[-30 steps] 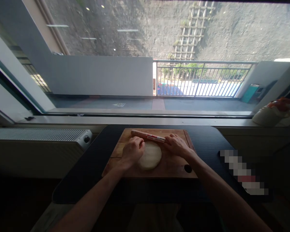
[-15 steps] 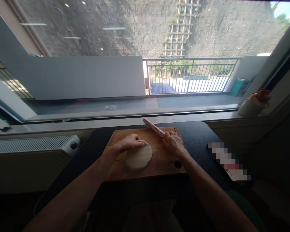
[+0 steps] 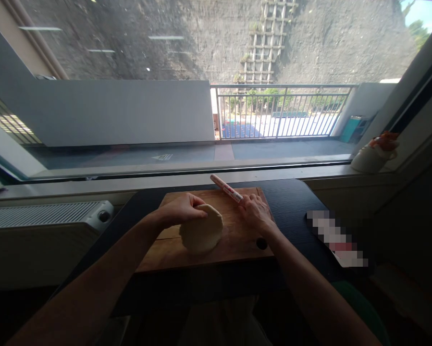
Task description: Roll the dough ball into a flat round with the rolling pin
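Observation:
A flat, roughly round piece of dough [image 3: 203, 235] is partly raised over the wooden cutting board [image 3: 237, 247]. The thumb and fingers of my left hand [image 3: 183, 210] pinch its upper left edge. My right hand [image 3: 255, 211] rests at the board's right side, its fingers curled round the near end of a slim white rod with red print [image 3: 226, 187]. The rod's far end points up and left past the board's back edge; my fingers hide the near end, and I cannot tell its exact kind.
The board lies on a black table [image 3: 291, 206], near a round dark hole [image 3: 262, 243] in the board's lower right. A blurred-out flat object [image 3: 336, 238] lies to the right. Beyond are a windowsill [image 3: 104, 187], a white pot [image 3: 369, 158] and a radiator [image 3: 50, 214].
My left hand has lifted the dough's upper edge and shifted it slightly left, with the thumb now over its face. My right hand still holds the rod in about the same place.

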### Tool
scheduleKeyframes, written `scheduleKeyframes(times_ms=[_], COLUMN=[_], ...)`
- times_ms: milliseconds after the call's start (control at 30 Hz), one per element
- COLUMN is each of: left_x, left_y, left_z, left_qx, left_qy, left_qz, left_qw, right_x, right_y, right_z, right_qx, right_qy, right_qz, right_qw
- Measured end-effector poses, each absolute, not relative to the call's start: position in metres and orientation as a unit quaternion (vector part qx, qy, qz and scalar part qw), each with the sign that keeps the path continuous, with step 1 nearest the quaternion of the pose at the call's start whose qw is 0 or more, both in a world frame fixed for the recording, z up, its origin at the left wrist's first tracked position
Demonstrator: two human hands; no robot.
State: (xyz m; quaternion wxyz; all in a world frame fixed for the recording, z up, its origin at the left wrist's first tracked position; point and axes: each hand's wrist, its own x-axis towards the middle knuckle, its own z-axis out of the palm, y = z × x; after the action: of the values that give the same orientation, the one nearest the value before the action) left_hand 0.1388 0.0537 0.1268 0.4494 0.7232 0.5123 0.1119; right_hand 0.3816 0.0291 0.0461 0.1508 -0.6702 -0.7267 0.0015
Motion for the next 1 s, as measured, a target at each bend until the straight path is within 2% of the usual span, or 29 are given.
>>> scheduleKeyframes(times_ms=[133,233,400,500,600,767,900,1000], left_x=[0.129,0.128,0.13,0.126,0.117,0.102,0.1,0.101], left_y=[0.044,0.033,0.013,0.005,-0.003,-0.011,-0.024,-0.031], left_z=[0.142,0.119,0.053,0.043,0.044,0.034,0.031,0.034], left_qx=[0.646,0.575,0.534,0.576,0.641,0.706,0.746,0.747], left_qy=[0.489,0.501,0.562,0.546,0.556,0.623,0.581,0.575], left_qz=[0.293,0.423,0.399,0.388,0.379,0.321,0.325,0.33], left_qw=[0.508,0.488,0.49,0.469,0.369,0.098,-0.005,-0.05], right_x=[0.382,0.381,0.379,0.381,0.384,0.383,0.374,0.364], right_y=[0.032,0.031,0.029,0.032,0.034,0.018,-0.006,-0.014], right_z=[0.039,0.04,0.041,0.042,0.044,0.054,0.064,0.072], right_qx=[-0.67,-0.67,-0.664,-0.656,-0.648,-0.578,-0.488,-0.496], right_qy=[-0.724,-0.722,-0.729,-0.736,-0.746,-0.801,-0.859,-0.859], right_qz=[-0.002,-0.008,-0.015,-0.017,0.001,0.034,0.029,0.034], right_qw=[0.165,0.173,0.166,0.169,0.156,0.151,0.151,0.119])
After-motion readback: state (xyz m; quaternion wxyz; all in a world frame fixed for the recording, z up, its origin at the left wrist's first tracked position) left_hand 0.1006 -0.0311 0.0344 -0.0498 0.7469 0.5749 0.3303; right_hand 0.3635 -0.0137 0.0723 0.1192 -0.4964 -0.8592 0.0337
